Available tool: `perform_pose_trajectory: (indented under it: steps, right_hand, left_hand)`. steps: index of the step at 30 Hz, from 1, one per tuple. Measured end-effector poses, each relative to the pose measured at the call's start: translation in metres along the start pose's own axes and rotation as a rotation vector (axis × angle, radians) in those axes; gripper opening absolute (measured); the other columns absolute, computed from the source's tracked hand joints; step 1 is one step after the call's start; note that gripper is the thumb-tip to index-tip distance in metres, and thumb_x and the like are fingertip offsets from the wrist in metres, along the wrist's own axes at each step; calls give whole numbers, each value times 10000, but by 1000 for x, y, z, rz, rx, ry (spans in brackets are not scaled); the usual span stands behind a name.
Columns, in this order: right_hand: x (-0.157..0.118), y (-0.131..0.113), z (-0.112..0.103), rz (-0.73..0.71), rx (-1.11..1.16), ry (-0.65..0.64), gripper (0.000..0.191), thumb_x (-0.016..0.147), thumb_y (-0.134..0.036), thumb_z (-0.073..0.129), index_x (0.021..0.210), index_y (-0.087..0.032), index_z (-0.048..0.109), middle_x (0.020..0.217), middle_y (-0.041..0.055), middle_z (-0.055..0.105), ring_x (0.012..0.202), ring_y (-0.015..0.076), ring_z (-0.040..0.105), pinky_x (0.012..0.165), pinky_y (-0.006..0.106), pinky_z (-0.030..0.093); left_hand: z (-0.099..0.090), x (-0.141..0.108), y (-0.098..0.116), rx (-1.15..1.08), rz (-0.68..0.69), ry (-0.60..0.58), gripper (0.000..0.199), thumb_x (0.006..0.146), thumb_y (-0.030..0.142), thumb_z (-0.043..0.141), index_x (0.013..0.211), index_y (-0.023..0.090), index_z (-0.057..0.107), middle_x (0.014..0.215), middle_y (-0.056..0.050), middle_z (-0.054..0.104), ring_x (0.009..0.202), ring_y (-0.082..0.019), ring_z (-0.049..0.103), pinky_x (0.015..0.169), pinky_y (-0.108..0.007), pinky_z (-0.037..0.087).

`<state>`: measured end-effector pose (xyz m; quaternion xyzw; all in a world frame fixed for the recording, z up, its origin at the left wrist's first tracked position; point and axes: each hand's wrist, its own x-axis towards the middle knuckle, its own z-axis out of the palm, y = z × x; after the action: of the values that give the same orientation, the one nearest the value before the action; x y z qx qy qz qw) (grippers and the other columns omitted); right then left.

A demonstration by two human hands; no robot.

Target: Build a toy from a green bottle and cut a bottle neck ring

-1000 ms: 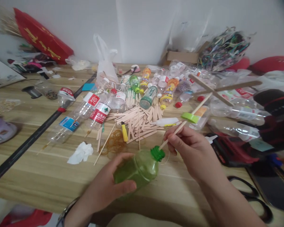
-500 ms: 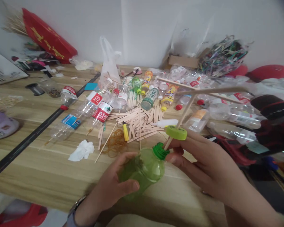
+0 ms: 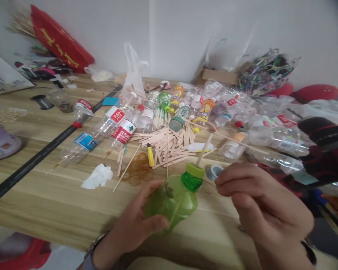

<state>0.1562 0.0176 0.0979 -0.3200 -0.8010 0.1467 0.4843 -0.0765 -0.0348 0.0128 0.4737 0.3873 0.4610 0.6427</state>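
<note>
A green plastic bottle (image 3: 169, 206), tilted toward the right, is gripped in my left hand (image 3: 141, 213). Its light-green cap (image 3: 195, 170) now sits on the bottle's neck. Out of the cap rises a thin wooden stick (image 3: 205, 150), with a long, blurred wooden crosspiece (image 3: 236, 139) near its top. Just right of the neck is my right hand (image 3: 259, 202), fingers pinched together. A thin line runs from its fingertips toward the neck; I cannot make out what it is. Behind those fingertips lies a small roll of tape (image 3: 214, 172).
Flat wooden sticks (image 3: 169, 144) are heaped mid-table, beside rubber bands (image 3: 138, 168) and a yellow-handled tool (image 3: 150, 155). Clear bottles crowd the back and right. A black bar (image 3: 45, 150) crosses the left, near crumpled tissue (image 3: 98, 176). A red-and-black power tool (image 3: 321, 150) stands at right.
The cap has gone down onto the bottle's neck, and the stick with its crosspiece sits lower. My right hand has let go of the stick and moved right.
</note>
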Motion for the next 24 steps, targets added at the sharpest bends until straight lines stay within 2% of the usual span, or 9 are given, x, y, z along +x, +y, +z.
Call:
perform_pose_trajectory:
  steps: [3,6,7,9,11,14,19,22,24]
  right_hand:
    - [-10,10,12,288,116,160,206,976,-363,606,804,-257,649,760,31,668,723,195,643,656,322,520]
    - [-13,20,21,469,358,84,305,937,-542,622,1048,-268,698,954,48,736,894,213,689,779,329,563]
    - [-12,21,22,491,428,35,359,929,-575,615,1112,-278,700,1017,52,746,951,221,693,826,341,566]
    - [-8,20,21,531,497,-42,341,929,-574,614,1097,-295,718,1057,41,756,986,221,695,855,340,566]
    - [-2,16,20,578,490,-90,256,930,-521,637,960,-285,732,981,22,762,903,198,700,790,302,569]
    - [8,8,20,611,460,-137,219,918,-429,659,803,-246,694,815,3,721,734,157,657,667,254,538]
    - [14,3,34,592,383,-254,202,905,-371,632,808,-199,675,744,6,666,666,136,588,592,243,471]
    - [13,10,43,620,397,-222,224,901,-424,639,848,-209,680,785,12,688,692,148,614,609,258,494]
    - [7,17,45,626,415,-142,264,916,-481,625,931,-227,694,895,29,727,800,174,665,711,293,539]
  left_hand:
    - [1,0,-1,-23,12,-12,625,742,483,857,1286,270,638,1273,-77,701,1193,-328,627,1012,-429,492]
    - [2,0,0,-61,-6,-63,627,761,500,839,1307,266,637,1295,-83,696,1233,-337,613,1042,-437,482]
    - [2,0,0,-66,-18,-74,626,766,507,833,1309,266,636,1297,-82,698,1242,-341,610,1050,-442,480]
    - [2,0,0,-51,-39,-79,624,766,512,828,1305,265,634,1295,-81,703,1240,-350,614,1046,-451,487]
    - [2,0,0,-18,-56,-89,615,773,493,825,1311,272,626,1312,-69,697,1253,-357,608,1053,-455,483]
    - [5,1,3,-30,-67,-170,610,816,454,796,1365,308,575,1373,-38,662,1305,-344,576,1067,-444,469]
    - [12,7,9,-8,-41,-244,806,761,472,841,1460,341,463,1396,-43,619,1260,-317,595,1045,-437,481]
    - [12,11,10,58,-71,-241,838,746,587,808,1465,331,464,1257,-25,668,1166,-317,632,994,-435,503]
    - [9,13,10,59,-63,-183,872,709,656,798,1447,320,478,1255,-24,670,1167,-330,633,991,-442,506]
